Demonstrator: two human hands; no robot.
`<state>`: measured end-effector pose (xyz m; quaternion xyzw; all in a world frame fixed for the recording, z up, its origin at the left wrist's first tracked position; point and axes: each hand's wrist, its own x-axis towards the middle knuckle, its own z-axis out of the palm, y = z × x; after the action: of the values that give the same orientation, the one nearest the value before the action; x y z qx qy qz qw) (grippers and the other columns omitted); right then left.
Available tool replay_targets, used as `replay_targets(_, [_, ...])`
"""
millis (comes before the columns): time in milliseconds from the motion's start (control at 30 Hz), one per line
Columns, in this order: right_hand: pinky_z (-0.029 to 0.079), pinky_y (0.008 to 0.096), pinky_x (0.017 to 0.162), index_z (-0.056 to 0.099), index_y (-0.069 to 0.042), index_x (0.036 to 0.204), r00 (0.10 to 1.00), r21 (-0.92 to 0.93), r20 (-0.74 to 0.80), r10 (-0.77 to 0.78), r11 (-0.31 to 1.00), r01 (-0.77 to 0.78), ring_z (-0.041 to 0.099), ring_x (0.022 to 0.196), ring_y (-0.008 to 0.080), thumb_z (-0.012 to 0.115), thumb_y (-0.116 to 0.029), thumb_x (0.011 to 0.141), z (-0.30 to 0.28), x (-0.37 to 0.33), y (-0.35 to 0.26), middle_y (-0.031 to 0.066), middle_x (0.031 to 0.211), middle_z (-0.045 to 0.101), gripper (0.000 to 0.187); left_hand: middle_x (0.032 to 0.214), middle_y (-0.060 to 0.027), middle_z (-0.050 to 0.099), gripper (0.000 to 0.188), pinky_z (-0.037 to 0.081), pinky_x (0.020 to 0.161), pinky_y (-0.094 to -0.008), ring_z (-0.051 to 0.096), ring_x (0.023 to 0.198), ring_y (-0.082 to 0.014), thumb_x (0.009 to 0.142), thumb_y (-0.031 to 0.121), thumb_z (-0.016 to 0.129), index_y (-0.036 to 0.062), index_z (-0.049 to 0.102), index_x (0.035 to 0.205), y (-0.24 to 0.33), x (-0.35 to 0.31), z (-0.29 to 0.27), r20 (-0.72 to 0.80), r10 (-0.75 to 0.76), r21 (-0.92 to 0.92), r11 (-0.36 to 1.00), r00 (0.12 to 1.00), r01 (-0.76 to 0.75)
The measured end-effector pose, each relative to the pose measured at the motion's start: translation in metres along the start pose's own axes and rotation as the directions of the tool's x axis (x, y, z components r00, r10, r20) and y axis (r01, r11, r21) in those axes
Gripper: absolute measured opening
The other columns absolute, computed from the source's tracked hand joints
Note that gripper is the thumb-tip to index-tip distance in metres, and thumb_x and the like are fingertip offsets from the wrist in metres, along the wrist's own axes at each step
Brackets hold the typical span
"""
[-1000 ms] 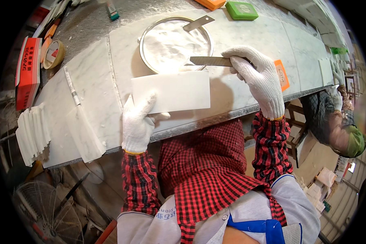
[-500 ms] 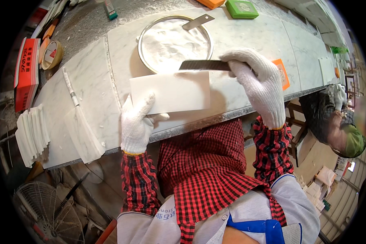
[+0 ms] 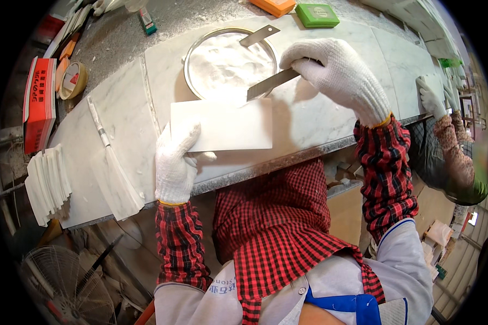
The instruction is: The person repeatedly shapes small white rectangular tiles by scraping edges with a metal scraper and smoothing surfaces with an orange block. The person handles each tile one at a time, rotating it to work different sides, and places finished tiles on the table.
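My left hand (image 3: pixel 178 160), in a white knitted glove, is closed on the left end of a thin white rectangular slab (image 3: pixel 230 124), thumb on top. My gloved right hand (image 3: pixel 331 73) grips a flat dark metal blade (image 3: pixel 271 85), tilted with its lower left end at the slab's top edge; whether they touch I cannot tell. Just beyond the slab is a round metal-rimmed pan (image 3: pixel 186 76) of white powder or paste (image 3: pixel 228 59). A second metal blade (image 3: pixel 259 36) with a hole in its end rests across the pan's far right rim.
Green (image 3: pixel 317 15) and orange (image 3: pixel 274 6) boxes lie at the back of the marble worktop (image 3: pixel 358 70). To the left are a red box (image 3: pixel 38 105), a tape roll (image 3: pixel 75 79), a white brush-like tool (image 3: pixel 114 173) and stacked white strips (image 3: pixel 47 184). Another person's gloved hand (image 3: pixel 431 100) is at far right.
My right hand has moved up and the blade has turned from nearly level to slanting down to the left. The slab has shifted slightly left. The other person's hands have moved onto the worktop.
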<state>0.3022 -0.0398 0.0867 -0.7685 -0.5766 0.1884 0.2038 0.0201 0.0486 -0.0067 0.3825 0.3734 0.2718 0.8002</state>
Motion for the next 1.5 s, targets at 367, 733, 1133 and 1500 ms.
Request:
replay_targets(367, [0.054, 0.0306, 0.073, 0.074, 0.000, 0.106, 0.986, 0.087, -0.158, -0.052, 0.994, 0.066, 0.068, 0.080, 0.0171, 0.061, -0.008, 0.097, 0.004, -0.007, -0.009, 0.0094, 0.087, 0.072, 0.017, 0.109, -0.0156, 0.068, 0.034, 0.062, 0.055, -0.0312, 0.072, 0.087, -0.0214, 0.097, 0.012, 0.062, -0.0074, 0.056, 0.124, -0.007, -0.009, -0.002, 0.021, 0.005, -0.031, 1.000, 1.000, -0.004])
replay_targets(733, [0.056, 0.0342, 0.082, 0.062, 0.000, 0.132, 0.830, 0.438, -0.446, 0.335, 0.891, -0.124, 0.072, 0.093, 0.0241, 0.070, -0.020, 0.094, 0.043, -0.088, 0.018, 0.0162, 0.109, 0.073, 0.044, 0.110, -0.0160, 0.067, 0.036, 0.062, 0.056, -0.0302, 0.071, 0.086, -0.0212, 0.097, 0.013, 0.063, -0.0074, 0.054, 0.126, -0.030, -0.046, 0.001, 0.023, 0.014, -0.065, 0.998, 1.000, -0.012])
replay_targets(1133, [0.053, 0.0281, 0.084, 0.062, -0.001, 0.130, 0.868, 0.616, -0.295, 0.398, 0.774, -0.146, 0.066, 0.093, 0.0122, 0.067, -0.017, 0.096, 0.073, -0.067, 0.066, 0.0069, 0.105, 0.072, 0.038, 0.111, -0.0161, 0.066, 0.039, 0.063, 0.061, -0.0298, 0.071, 0.086, -0.0206, 0.097, 0.014, 0.065, -0.0077, 0.053, 0.128, -0.040, -0.039, 0.001, 0.056, -0.079, 0.012, 0.997, 0.995, 0.079])
replay_targets(1500, [0.049, 0.0283, 0.081, 0.067, 0.003, 0.114, 0.874, 0.576, 0.412, 0.256, 0.670, -0.468, 0.058, 0.088, 0.0109, 0.070, -0.032, 0.090, 0.038, -0.127, 0.011, 0.0077, 0.097, 0.067, 0.042, 0.110, -0.0153, 0.067, 0.039, 0.063, 0.061, -0.0295, 0.071, 0.085, -0.0198, 0.097, 0.014, 0.065, -0.0067, 0.054, 0.129, -0.038, -0.037, 0.004, 0.069, -0.132, 0.064, 0.990, 0.989, 0.127])
